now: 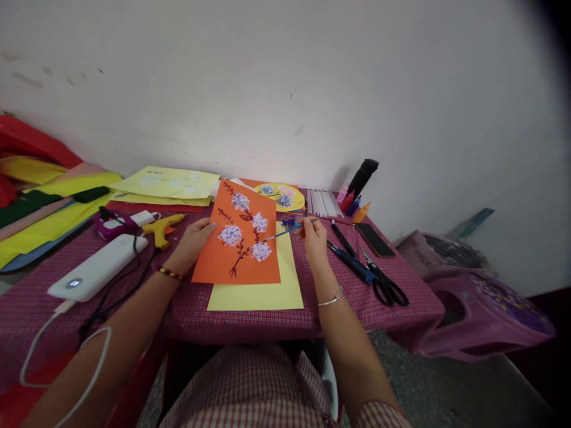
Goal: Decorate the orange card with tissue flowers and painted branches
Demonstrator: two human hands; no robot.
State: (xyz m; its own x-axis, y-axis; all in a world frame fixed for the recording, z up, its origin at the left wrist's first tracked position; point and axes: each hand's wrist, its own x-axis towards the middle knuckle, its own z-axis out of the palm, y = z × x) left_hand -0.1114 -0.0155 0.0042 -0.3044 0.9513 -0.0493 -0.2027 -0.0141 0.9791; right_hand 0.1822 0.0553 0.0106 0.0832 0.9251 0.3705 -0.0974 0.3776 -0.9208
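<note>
My left hand [194,241] is closed on the left edge of an orange sheet of paper [207,267], which is tilted up towards me. White-and-violet flowers [231,235] on dark branches decorate the sheet. Between the fingers of my right hand [313,236] is a thin blue paintbrush [292,229]. Its tip points left at the flowers near the sheet's right edge; whether it touches the paper I cannot tell. Under the orange sheet lies a yellow sheet [267,300]. A small dark blue paint blob [289,222] shows just behind the brush.
Right of my right hand lie a blue cutter [354,266], black-handled scissors [389,288], a black pen [343,239] and a phone [375,239]. Small paint bottles [353,206] stand behind. A yellow glue gun [161,230], a white power bank [98,267] and cables occupy the left.
</note>
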